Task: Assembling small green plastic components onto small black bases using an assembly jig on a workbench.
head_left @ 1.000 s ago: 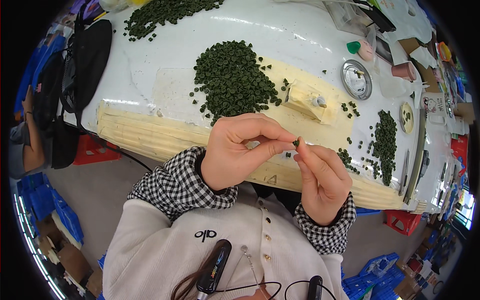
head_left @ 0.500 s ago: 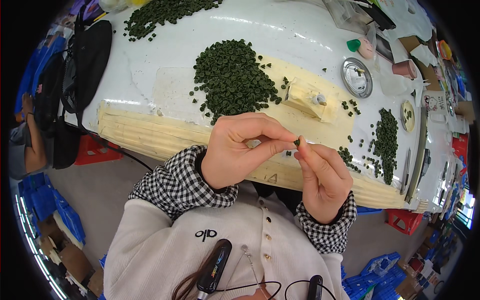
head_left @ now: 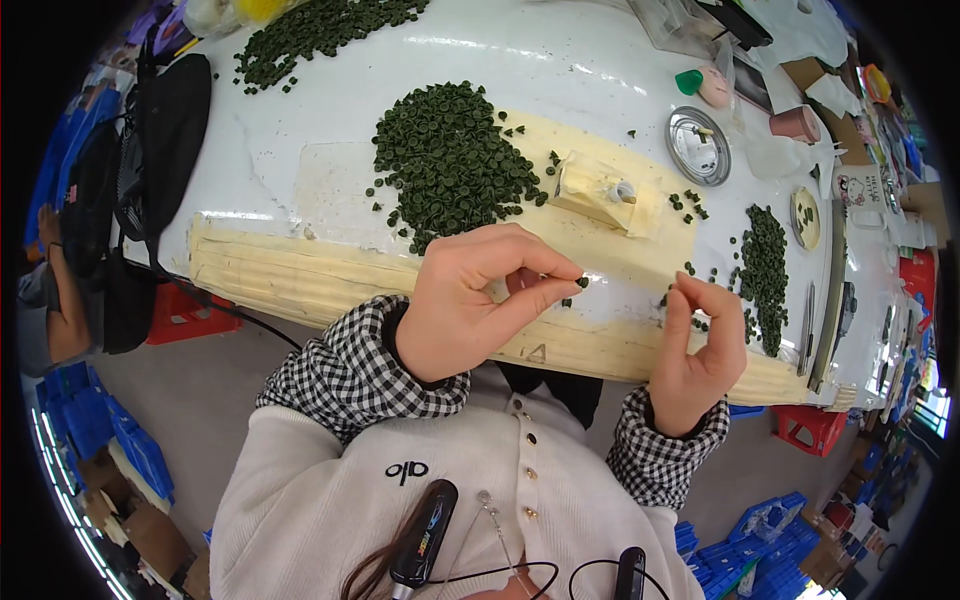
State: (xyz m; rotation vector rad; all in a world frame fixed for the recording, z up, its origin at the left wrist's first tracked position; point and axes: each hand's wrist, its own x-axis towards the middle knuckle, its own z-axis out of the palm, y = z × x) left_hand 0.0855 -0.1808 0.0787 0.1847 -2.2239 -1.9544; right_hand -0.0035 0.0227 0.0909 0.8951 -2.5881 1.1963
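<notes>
My left hand (head_left: 475, 305) pinches a small dark green cap-shaped piece (head_left: 582, 283) between thumb and forefinger, above the table's front edge. To its right, my right hand (head_left: 703, 350) is raised apart from it, thumb and forefinger tips drawn together. Whether anything is between those tips I cannot make out. Beyond my left hand lies a big heap of similar green pieces (head_left: 450, 160). A smaller heap (head_left: 765, 285) spreads to the right of my right hand. Past the hands, a pale yellow block (head_left: 597, 195) with a short grey-white peg on top rests on a cream board (head_left: 650, 255).
Another green heap (head_left: 310, 40) lies at the far left, near a black bag (head_left: 178, 140). On the right are a round metal dish (head_left: 697, 147), a small cream dish (head_left: 805, 220) and a slim metal tool (head_left: 808, 330). A wooden strip (head_left: 290, 265) edges the table.
My right hand has drawn away to the right from the green piece where both hands' fingertips met. My left hand keeps its pinch on that piece. The view has shifted slightly.
</notes>
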